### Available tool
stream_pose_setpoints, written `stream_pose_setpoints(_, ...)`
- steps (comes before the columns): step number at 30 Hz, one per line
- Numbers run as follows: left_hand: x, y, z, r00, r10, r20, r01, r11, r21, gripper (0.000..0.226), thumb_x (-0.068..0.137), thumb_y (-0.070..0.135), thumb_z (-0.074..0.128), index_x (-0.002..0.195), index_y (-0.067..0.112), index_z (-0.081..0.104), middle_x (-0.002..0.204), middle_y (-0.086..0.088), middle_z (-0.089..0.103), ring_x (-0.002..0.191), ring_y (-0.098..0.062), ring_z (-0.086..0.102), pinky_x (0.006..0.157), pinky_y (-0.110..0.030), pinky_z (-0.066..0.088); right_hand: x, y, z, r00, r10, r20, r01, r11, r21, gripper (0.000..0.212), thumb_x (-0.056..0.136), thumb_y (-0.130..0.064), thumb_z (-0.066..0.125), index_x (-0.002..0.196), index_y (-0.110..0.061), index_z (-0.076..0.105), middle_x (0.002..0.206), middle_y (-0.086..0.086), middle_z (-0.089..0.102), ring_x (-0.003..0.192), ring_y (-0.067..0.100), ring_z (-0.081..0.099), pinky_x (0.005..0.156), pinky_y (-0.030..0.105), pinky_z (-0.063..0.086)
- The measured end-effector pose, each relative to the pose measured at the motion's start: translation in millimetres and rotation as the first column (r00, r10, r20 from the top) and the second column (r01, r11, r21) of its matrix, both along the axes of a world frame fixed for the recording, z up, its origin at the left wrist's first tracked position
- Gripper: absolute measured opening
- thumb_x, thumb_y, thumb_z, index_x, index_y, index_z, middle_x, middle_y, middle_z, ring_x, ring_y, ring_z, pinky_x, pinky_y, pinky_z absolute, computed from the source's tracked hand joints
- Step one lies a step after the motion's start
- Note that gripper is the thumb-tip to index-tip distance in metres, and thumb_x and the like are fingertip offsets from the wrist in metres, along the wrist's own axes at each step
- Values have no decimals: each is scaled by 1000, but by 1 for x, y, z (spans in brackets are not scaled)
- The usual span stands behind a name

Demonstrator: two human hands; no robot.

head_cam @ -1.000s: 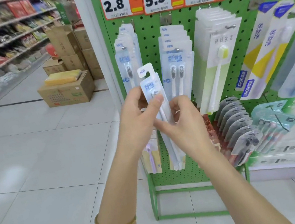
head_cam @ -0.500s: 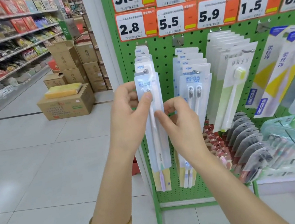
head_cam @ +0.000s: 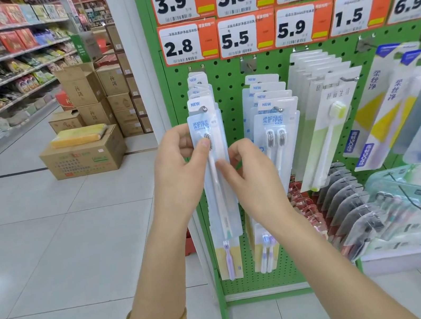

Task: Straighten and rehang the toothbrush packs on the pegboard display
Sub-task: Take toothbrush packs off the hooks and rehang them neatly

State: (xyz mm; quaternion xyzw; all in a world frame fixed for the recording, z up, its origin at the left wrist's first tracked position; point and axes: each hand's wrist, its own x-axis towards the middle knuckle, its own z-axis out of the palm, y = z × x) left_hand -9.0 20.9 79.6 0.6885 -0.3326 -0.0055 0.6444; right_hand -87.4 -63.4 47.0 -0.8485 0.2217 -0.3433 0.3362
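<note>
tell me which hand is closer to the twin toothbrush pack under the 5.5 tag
Right. The right hand is in front of the lower left corner of the twin toothbrush pack. The left hand is farther left, beyond the single toothbrush pack that both hands hold.

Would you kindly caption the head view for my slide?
Left hand and right hand steady a toothbrush pack on its peg.

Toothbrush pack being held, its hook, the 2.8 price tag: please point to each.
Toothbrush pack (head_cam: 222,207), head view, clear front.
Hook (head_cam: 204,109), head view, round tip.
2.8 price tag (head_cam: 179,47), head view, the digits.
</note>
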Motion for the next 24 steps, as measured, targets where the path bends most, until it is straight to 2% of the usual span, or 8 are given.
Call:
stream_pose_setpoints(3,2,-3,1,1000,11,7,-11,1000,-2,18,92,12,57,109,20,57,91,13,63,74,2,57,66,-8,44,-1,-1,7,995,13,-96,-18,998,-54,12,97,-23,49,101,-12,48,94,3,54,78,18,51,71,37,46)
stream_pose_setpoints(5,4,-5,1,1000,12,9,-12,1000,8,18,93,12,57,109,20,57,92,13,63,73,5,57,66,-7,44,-7,-1,14,984,0,-177,-18,995,-102,20,98,-22,46,115,-12,48,107,3,55,89,20,54,77,38,45)
stream_pose_setpoints(7,6,-7,2,1000,10,16,-10,1000,19,18,93,12,57,107,22,57,92,15,62,72,8,56,66,-6,44,-13,-2,24,982,-41,-185,12,987,-159,25,98,-21,44,121,-12,47,112,3,55,96,20,54,80,36,44)
stream_pose_setpoints(9,9,-8,4,999,12,31,-13,999,31,17,93,11,57,106,22,56,90,17,60,71,11,55,66,-5,44,-15,-3,38,991,-37,-130,17,988,-155,25,98,-19,45,121,-13,50,113,2,59,98,19,56,83,35,45)
stream_pose_setpoints(12,13,-11,6,1000,10,27,-11,998,58,16,93,13,57,107,21,56,92,17,60,73,11,56,66,-4,44,-7,-9,61,1000,5,-24,-8,995,-100,22,96,-14,45,116,-12,53,110,3,61,95,23,62,82,43,50)
stream_pose_setpoints(17,15,-10,5,1000,-17,-23,19,995,93,11,93,18,58,103,25,56,97,15,64,81,5,59,70,-8,47,15,-32,100,997,-48,63,57,986,-159,25,95,-9,42,111,-12,61,108,1,64,93,24,63,83,41,49)
stream_pose_setpoints(21,13,-10,5,1000,-5,-6,6,994,109,12,92,19,59,96,29,54,92,17,62,76,8,57,66,-4,45,51,-58,120,991,-124,-52,105,954,-280,29,94,-8,42,110,-15,65,111,0,65,99,20,59,86,37,50)
stream_pose_setpoints(24,12,-10,5,1000,2,15,-4,993,122,11,91,19,60,99,25,55,91,17,60,72,11,55,64,-2,42,75,-69,127,982,-120,-148,70,949,-307,32,94,-6,43,113,-19,64,118,1,62,91,20,58,79,34,50)
